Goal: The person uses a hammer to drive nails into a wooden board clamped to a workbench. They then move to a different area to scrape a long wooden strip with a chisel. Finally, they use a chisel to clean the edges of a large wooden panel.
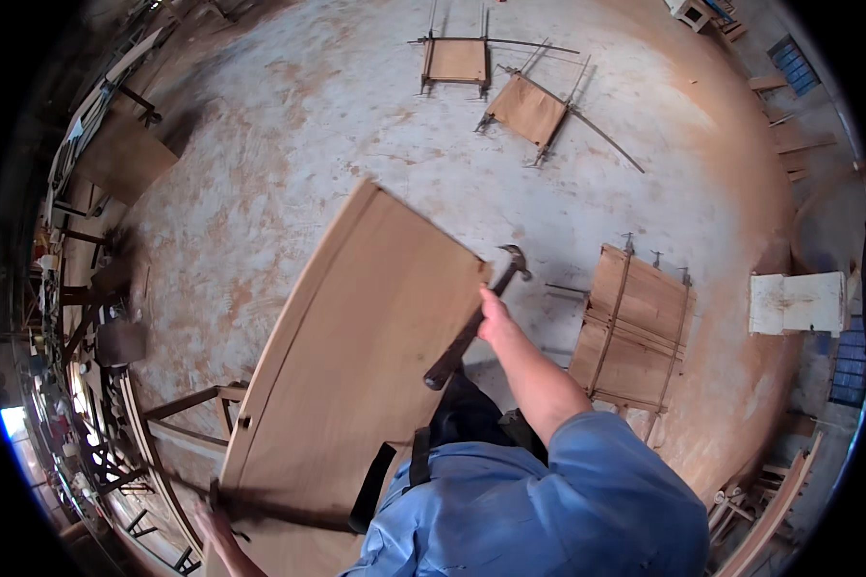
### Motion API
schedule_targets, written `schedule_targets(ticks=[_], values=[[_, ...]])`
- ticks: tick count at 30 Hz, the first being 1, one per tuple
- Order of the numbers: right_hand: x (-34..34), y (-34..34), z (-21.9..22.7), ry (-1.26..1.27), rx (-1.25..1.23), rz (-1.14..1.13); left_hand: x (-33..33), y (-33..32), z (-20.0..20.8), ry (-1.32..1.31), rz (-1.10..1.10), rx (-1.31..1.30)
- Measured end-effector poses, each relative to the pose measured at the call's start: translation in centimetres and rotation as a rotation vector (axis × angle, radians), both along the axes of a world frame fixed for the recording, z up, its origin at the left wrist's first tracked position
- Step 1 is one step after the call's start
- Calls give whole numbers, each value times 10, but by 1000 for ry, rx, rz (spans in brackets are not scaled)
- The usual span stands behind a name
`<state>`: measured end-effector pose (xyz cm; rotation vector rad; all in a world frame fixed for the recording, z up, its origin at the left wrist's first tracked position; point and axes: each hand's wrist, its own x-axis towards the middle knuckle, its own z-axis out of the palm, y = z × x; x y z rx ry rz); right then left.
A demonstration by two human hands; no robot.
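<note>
A large wooden panel (356, 317) with a raised edge strip is propped at a slant in front of me. My right hand (492, 317) is wrapped round the dark handle of a claw hammer (456, 352), close to the panel's right edge. The hammer's metal head points up and away from me. At the panel's lower left edge, my left hand (217, 531) is closed at the end of a dark bar clamp (289, 514), which crosses the panel. The left fingers are small and partly hidden.
Two small clamped frames, one panel (457, 60) and another panel (526, 108), lie on the far floor. A bigger clamped panel (635, 322) lies at the right, near a white block-like stand (797, 303). Wooden trestle pieces (188, 404) and clutter line the left.
</note>
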<state>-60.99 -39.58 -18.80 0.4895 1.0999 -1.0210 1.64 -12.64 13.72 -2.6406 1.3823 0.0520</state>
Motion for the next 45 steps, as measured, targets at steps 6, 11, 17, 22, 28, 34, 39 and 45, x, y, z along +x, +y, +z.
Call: schedule_targets(ticks=[6,11,17,22,28,34,39,45], values=[[-104,31,2,136,88,-154,-38,-203,-16,-110,-380,-74],[-159,64,-6,179,157,-341,-157,-396,-19,-63,-425,157],[-196,82,-25,162,83,-619,-273,-589,-56,115,-627,278],[-196,22,12,298,230,-776,-308,-742,-137,198,-766,262],[-178,-76,39,323,387,-808,-359,-872,-152,241,-841,323],[-154,-175,18,291,263,-933,-356,-997,-197,176,-908,325],[-144,-261,-5,328,240,-886,-337,-1096,-243,223,-983,276],[-93,-321,-48,344,322,-908,-316,-1188,-347,247,-948,403]])
